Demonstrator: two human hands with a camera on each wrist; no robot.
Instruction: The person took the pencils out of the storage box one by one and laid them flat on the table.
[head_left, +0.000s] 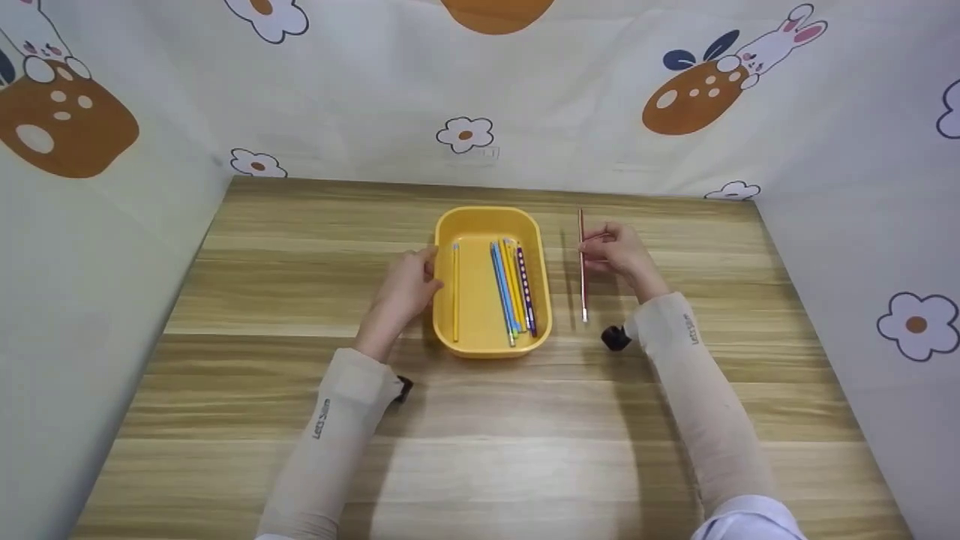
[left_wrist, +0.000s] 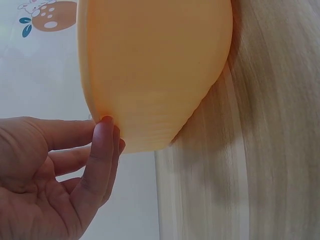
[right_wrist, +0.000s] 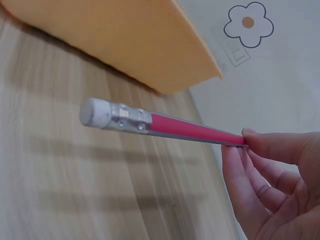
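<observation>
A yellow plastic tray (head_left: 491, 349) stands on the table with several pencils in it. One yellow pencil (head_left: 456, 292) lies along its left side; blue pencils (head_left: 502, 292), more yellow ones and a purple pencil with pale dots (head_left: 526, 289) lie grouped at its right. With thumb and fingers, my left hand (head_left: 405, 289) pinches the tray's left rim, seen closely in the left wrist view (left_wrist: 85, 90). To the right of the tray, my right hand (head_left: 619, 255) pinches a red pencil (right_wrist: 195, 131) above the table, its white eraser end pointing toward me.
The wood-grain table (head_left: 525, 442) is bounded by a pale patterned curtain (head_left: 360, 97) at the back and both sides. A black wrist camera (head_left: 616, 338) sticks out from the right sleeve, and another (head_left: 403, 389) from the left.
</observation>
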